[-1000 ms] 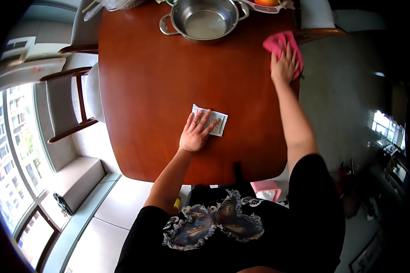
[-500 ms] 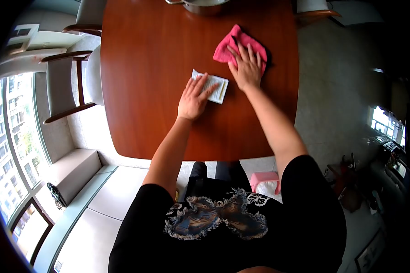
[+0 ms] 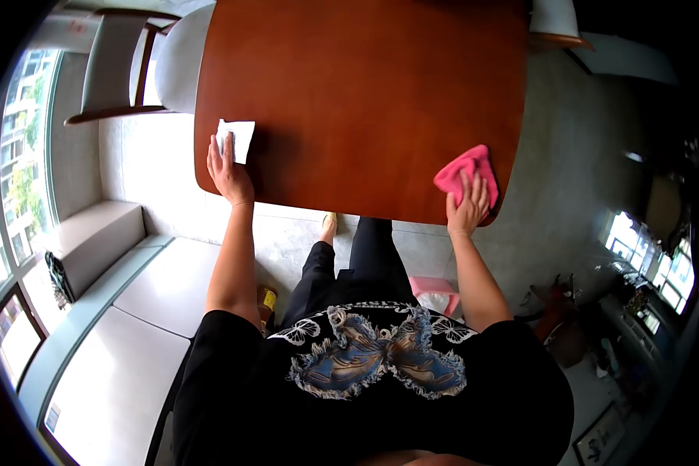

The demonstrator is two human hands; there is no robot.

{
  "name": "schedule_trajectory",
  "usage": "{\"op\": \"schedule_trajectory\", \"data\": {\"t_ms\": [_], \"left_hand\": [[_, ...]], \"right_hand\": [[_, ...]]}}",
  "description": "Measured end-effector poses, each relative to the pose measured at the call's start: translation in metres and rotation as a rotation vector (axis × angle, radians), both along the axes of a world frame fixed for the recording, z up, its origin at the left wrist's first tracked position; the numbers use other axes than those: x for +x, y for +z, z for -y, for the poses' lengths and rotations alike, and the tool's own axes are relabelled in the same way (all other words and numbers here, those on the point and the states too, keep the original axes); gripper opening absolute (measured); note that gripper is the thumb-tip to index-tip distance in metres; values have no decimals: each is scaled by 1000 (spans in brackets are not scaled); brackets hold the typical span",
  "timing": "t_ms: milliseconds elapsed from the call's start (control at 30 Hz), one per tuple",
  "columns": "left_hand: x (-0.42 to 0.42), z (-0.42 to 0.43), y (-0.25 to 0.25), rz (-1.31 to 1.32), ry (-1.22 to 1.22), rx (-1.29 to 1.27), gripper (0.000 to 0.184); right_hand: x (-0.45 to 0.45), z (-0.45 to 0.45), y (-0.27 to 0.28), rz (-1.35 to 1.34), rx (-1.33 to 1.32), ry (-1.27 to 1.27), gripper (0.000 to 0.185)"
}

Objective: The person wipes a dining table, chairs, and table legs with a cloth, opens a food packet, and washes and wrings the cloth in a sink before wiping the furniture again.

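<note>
At the near left corner of the brown table [image 3: 357, 93], my left hand [image 3: 231, 177] pinches a small white packet [image 3: 241, 138]. One finger lies over the packet and another is at its left edge; the thumb is hard to make out. A dark shadow falls on the wood to the packet's right. Near the right front corner, my right hand [image 3: 468, 208] rests on a crumpled pink cloth [image 3: 460, 169], its fingers stretched over the lower part. The cloth lies on the tabletop close to the rounded edge.
A grey chair [image 3: 188, 66] stands at the table's left side, and part of another [image 3: 553, 17] shows at the upper right. Below the front edge are my legs and a pink bin [image 3: 436, 289]. A pale bench seat [image 3: 109, 373] runs along the lower left.
My left hand has gone left with the packet, from flat on it to a pinch. My right hand and the cloth have come to the near right corner. The pot has left the view.
</note>
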State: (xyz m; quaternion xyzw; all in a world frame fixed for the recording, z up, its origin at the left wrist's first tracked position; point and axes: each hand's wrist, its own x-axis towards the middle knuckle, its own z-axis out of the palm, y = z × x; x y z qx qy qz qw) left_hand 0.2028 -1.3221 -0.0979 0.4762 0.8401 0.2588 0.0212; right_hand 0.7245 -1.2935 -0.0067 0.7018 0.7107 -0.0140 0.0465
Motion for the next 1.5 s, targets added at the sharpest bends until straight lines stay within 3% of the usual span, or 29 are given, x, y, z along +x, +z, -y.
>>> {"op": "schedule_trajectory", "data": {"t_ms": [100,133,233,267,300,433,533,667,767,833,967,1067,1200,1333,1500], "left_hand": [[4,7,-6,66,-7,-84,60],[7,1,1,49,-19,-143,61],[5,2,2,48,-40,-173,64],[8,1,7,60,-41,-175,62],[9,0,10,62,-42,-172,64],[8,0,3,39,-27,-147,63],[9,0,-1,-28,64,-167,58],[12,-5,11,-19,29,-242,62],[9,-1,5,-52,28,-239,67],[10,-1,8,-68,28,-223,70],[11,-1,11,-88,38,-215,69],[9,2,10,-90,34,-192,70],[25,-10,-9,-124,-3,-144,63],[44,-27,-6,-75,26,-113,57],[20,-10,-2,-53,53,-63,52]], "right_hand": [[-46,-46,-33,83,138,-540,59],[-64,-63,-49,163,96,-596,60],[-178,-98,-48,-52,67,-143,57],[-227,-101,-47,-333,124,-177,58],[-269,-101,-44,-61,-3,141,63],[-409,-89,-68,-435,-160,399,58],[-450,-102,-85,-678,-240,545,51],[-410,-172,-98,-668,-90,974,50],[-323,-248,-73,-656,65,769,48],[-247,-292,-71,-382,283,601,47],[-80,-334,-50,3,203,332,61],[21,-286,-45,54,207,151,63],[65,-182,-25,100,187,41,60],[45,-76,-23,157,174,-90,59],[-91,25,-14,143,128,16,69]]}}
